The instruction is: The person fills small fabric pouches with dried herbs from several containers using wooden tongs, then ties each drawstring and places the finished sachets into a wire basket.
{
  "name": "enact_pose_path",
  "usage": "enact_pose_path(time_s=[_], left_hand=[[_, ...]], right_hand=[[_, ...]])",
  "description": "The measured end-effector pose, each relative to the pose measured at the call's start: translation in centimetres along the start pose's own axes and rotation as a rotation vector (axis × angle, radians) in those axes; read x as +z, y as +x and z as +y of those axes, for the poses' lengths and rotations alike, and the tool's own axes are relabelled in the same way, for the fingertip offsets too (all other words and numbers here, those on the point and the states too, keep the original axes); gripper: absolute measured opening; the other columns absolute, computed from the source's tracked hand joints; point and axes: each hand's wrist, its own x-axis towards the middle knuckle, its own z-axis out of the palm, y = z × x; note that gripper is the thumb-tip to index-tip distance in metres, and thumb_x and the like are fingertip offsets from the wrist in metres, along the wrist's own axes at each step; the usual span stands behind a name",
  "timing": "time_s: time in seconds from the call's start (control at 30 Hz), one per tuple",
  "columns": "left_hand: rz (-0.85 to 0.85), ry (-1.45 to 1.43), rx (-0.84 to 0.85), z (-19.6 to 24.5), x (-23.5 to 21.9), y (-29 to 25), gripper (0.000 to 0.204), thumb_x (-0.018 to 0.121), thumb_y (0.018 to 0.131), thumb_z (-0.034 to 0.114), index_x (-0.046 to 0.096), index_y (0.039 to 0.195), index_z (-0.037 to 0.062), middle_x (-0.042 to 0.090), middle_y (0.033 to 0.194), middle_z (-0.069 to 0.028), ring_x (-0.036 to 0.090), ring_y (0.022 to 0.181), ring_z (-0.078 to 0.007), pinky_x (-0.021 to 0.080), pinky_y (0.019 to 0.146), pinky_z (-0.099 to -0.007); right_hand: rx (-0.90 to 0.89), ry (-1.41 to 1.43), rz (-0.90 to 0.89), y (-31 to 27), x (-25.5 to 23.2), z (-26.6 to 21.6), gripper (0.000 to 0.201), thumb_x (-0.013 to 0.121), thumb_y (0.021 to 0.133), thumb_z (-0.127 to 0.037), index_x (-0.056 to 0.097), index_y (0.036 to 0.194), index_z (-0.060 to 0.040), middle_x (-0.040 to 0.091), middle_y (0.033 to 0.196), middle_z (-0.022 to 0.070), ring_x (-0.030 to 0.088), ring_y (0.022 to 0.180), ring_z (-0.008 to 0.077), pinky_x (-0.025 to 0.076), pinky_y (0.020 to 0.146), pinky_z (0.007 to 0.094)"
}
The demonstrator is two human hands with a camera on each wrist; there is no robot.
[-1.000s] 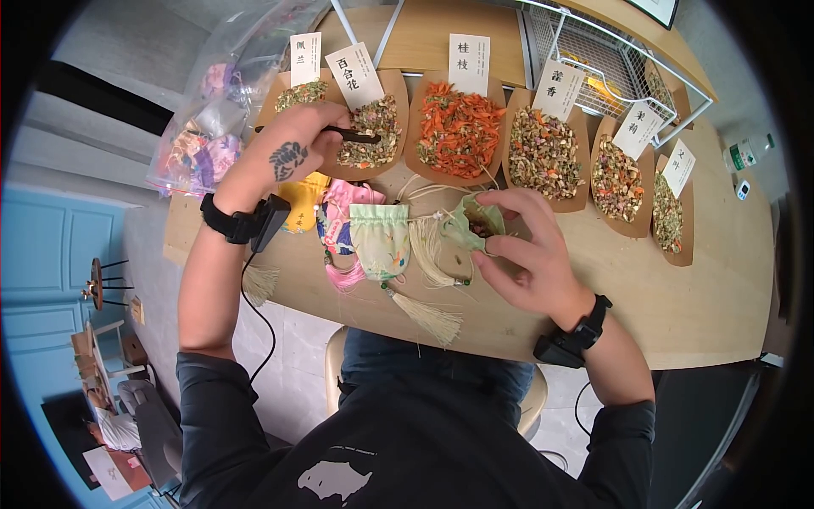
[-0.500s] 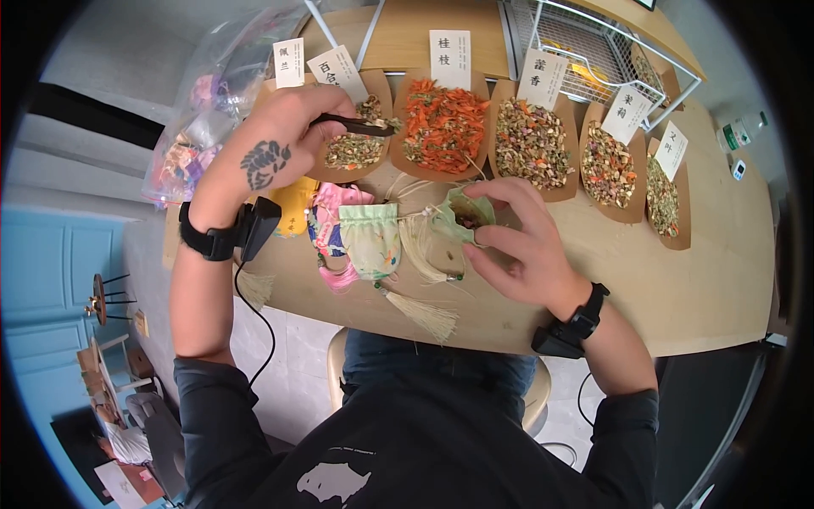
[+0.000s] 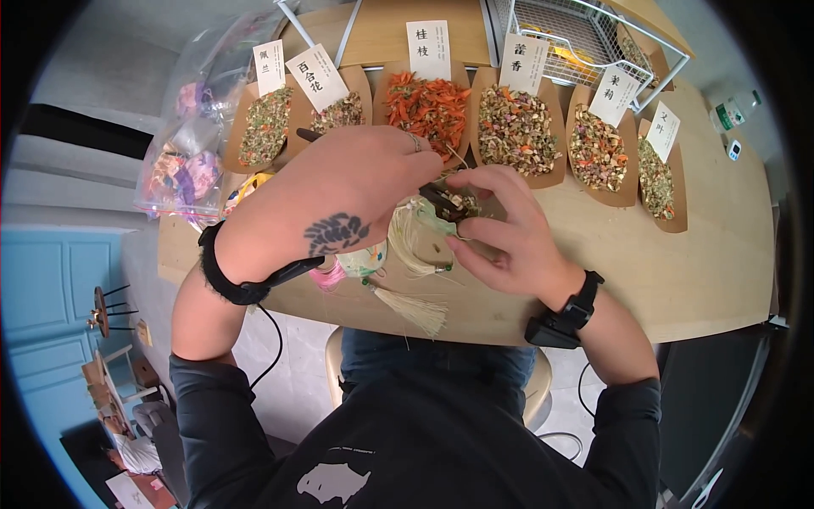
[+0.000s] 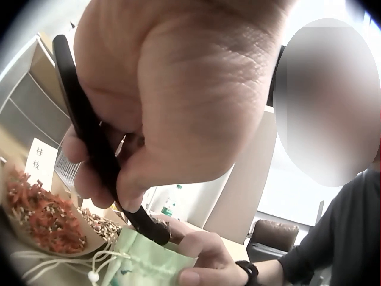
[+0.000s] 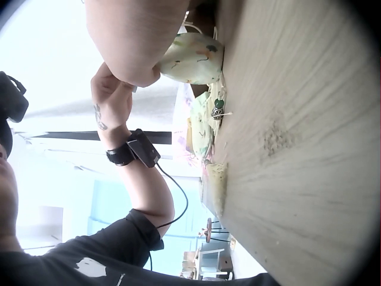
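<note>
My left hand (image 3: 360, 191) pinches a slim dark scoop (image 4: 89, 128) between thumb and fingers. In the left wrist view the scoop slants down into the mouth of a pale green drawstring pouch (image 4: 149, 262). Dried herb bits (image 3: 465, 205) show at that opening. My right hand (image 3: 519, 242) holds the pouch by its rim, thumb and fingers keeping it upright on the table. A second green pouch (image 3: 369, 257) lies to the left, partly hidden under my left hand, with a cream tassel (image 3: 415, 310) and a pink tassel (image 3: 329, 276) beside it.
Several cardboard trays (image 3: 629, 193) of dried herbs and orange petals (image 3: 428, 106) line the table's back, each with a label card (image 3: 428, 51). A plastic bag (image 3: 161, 182) lies at left. A white wire rack (image 3: 623, 47) and a bottle (image 3: 734, 110) stand back right.
My left hand has carried the scoop from the second herb tray rightward and down to the green pouch. The right hand keeps its hold on the pouch. The head view has shifted slightly.
</note>
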Motion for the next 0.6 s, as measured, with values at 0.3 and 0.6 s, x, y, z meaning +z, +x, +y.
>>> enact_pose_path(time_s=[0.3,0.6], left_hand=[[0.031,0.103,0.082,0.8,-0.3,-0.9,0.044,0.071,0.070,-0.004,0.067,0.114,0.0017,0.066,0.098,-0.0128,0.064,0.097,-0.0371,0.054,0.080,-0.0457],[0.290,0.007,-0.220,-0.2,-1.2,-3.2,0.030,0.071,0.088,-0.001,0.072,0.118,0.0019,0.072,0.113,-0.0169,0.071,0.099,-0.0388,0.057,0.085,-0.0444]], right_hand=[[-0.017,-0.008,-0.005,0.1,0.1,-0.1,0.015,0.083,0.082,-0.011,0.069,0.081,-0.0061,0.063,0.131,0.0164,0.062,0.115,0.0391,0.053,0.094,0.0489],[-0.011,0.011,0.038,-0.2,0.2,0.1,0.016,0.084,0.082,-0.011,0.068,0.083,-0.0060,0.064,0.132,0.0158,0.062,0.114,0.0385,0.053,0.094,0.0487]])
